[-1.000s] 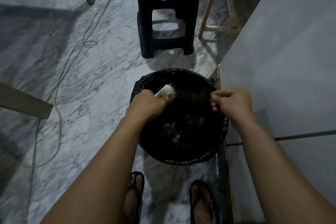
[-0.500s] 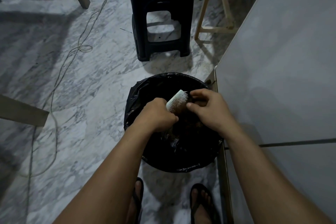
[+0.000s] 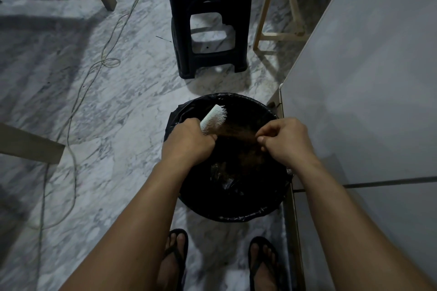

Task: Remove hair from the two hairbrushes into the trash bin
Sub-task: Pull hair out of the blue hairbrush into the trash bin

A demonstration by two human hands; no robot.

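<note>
My left hand (image 3: 189, 143) grips the handle of a white hairbrush (image 3: 214, 118) and holds it over a round trash bin (image 3: 189, 201) lined with a black bag. The bristles face right. A thin sheet of brown hair (image 3: 236, 132) stretches from the bristles to my right hand (image 3: 283, 140), which pinches its end above the bin's right side. More hair lies dark at the bottom of the bin. Only this one hairbrush is in view.
A black plastic stool (image 3: 208, 16) stands just beyond the bin. A grey tabletop (image 3: 366, 78) fills the right side, touching the bin's rim. Cables (image 3: 94, 64) trail across the marble floor at left. A wooden frame (image 3: 276, 33) and table legs stand around. My feet in sandals are below the bin.
My right hand has drawn away from the brush to the right, pulling a web of hair out of the bristles. My left hand kept hold of the brush.
</note>
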